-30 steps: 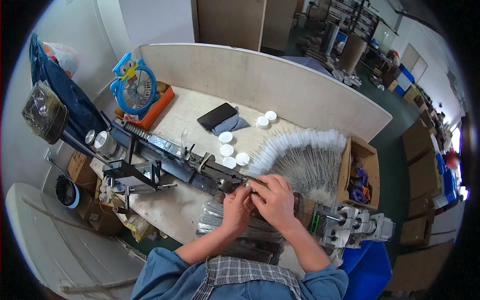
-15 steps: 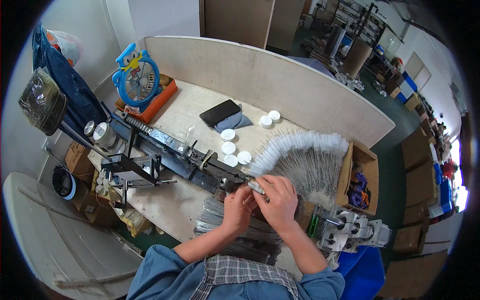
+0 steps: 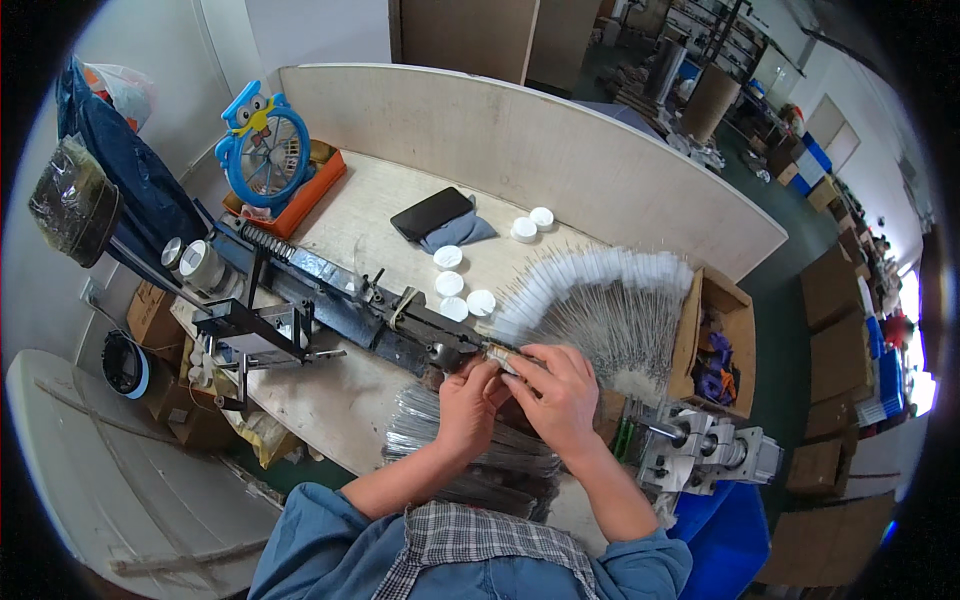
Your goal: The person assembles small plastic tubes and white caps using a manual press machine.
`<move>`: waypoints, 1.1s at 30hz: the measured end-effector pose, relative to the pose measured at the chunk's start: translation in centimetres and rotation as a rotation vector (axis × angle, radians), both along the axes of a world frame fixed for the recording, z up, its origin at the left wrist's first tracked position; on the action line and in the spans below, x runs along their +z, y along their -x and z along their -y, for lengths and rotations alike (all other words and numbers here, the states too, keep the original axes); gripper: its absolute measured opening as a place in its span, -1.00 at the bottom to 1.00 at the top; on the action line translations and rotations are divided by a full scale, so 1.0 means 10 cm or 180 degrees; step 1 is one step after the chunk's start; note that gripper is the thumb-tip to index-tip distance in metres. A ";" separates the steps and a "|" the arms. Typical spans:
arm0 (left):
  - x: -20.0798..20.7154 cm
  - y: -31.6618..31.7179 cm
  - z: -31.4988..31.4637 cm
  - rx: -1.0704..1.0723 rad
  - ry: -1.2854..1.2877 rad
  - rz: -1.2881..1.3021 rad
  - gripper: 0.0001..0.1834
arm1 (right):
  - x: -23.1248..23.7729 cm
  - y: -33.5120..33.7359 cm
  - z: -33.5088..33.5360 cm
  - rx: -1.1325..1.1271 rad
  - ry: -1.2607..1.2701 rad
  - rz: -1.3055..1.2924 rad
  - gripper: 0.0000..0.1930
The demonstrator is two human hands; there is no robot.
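right hand pinched pale piece beside machine; hold of left hand was unclear. white-tipped wires beyond grip looked finished; wire bundle below-left seemed pending.

Worktop: fairly bright, soft shadows
Wire bundle: silvery glints
Fingers: fairly clear; small pale piece there lacks detail
Partition: bowed by fisheye
Floor beyond: dim
Right rim: burnt-out glare
Corners: black
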State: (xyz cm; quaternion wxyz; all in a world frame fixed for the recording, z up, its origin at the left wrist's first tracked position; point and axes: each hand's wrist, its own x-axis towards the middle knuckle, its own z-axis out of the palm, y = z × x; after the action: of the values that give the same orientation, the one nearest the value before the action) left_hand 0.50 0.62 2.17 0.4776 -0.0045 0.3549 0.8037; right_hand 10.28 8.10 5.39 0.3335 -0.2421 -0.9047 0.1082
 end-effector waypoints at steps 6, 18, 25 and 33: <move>-0.13 0.03 0.05 -0.0125 -0.0217 0.0143 -0.95 | 0.01 0.03 0.02 -0.0016 -0.0017 -0.0102 -0.71; -0.15 0.05 0.02 -0.0207 -0.0156 -0.0046 -0.85 | 0.02 -0.01 -0.03 0.0000 -0.0128 -0.0118 -0.73; -0.21 0.05 0.06 -0.0200 -0.0342 0.0355 -0.75 | 0.18 -0.06 0.02 0.0031 -0.0046 -0.0160 -0.73; 0.00 0.06 0.13 -0.0381 -0.0327 0.0227 -0.32 | 0.13 -0.27 0.06 -0.0076 -0.0175 0.0541 -0.83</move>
State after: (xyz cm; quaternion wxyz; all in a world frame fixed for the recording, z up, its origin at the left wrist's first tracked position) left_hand -0.12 -0.70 2.13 0.5367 0.0126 0.2955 0.7902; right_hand 12.93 7.49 6.67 0.2633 -0.2519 -0.9294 0.0585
